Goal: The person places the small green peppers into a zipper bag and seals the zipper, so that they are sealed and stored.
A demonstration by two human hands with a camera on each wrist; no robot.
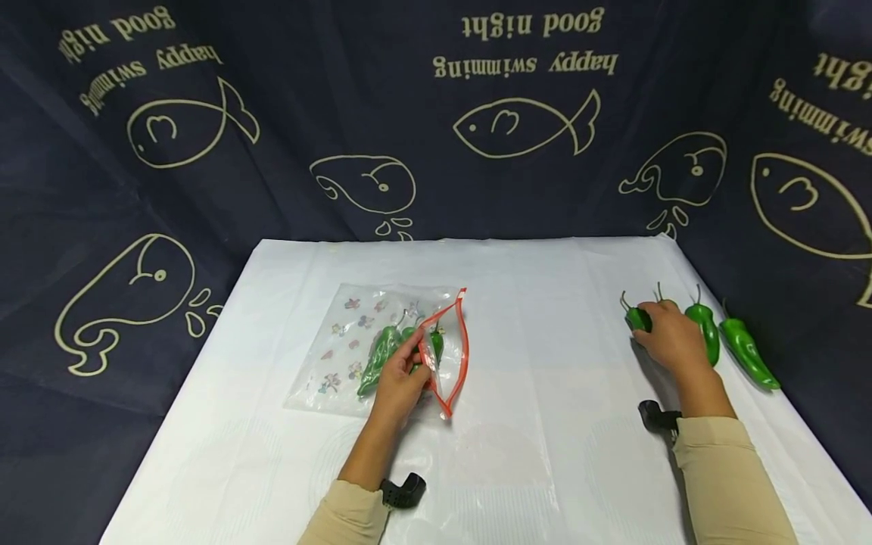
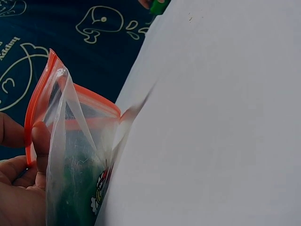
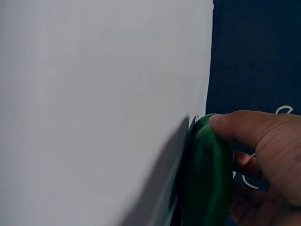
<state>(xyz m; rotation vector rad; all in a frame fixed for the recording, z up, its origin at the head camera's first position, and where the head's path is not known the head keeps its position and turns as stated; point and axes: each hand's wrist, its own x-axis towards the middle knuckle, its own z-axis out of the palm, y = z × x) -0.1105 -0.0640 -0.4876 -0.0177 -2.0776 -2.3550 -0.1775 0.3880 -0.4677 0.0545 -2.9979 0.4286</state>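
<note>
Your left hand (image 1: 402, 386) pinches the open bag (image 1: 320, 341), peppers (image 1: 381, 352) inside beside its fingers. Your right hand (image 1: 671, 337), palm down, grips another pepper (image 3: 207, 174).

On a rectangular white-covered bench (image 1: 545, 318), a clear, red-rimmed plastic bag (image 1: 316, 371) lies left of centre with long green peppers (image 1: 378, 359) inside; more peppers (image 1: 748, 352) are side by side near the right edge. Behind hangs dark-blue fabric (image 1: 531, 204).
</note>
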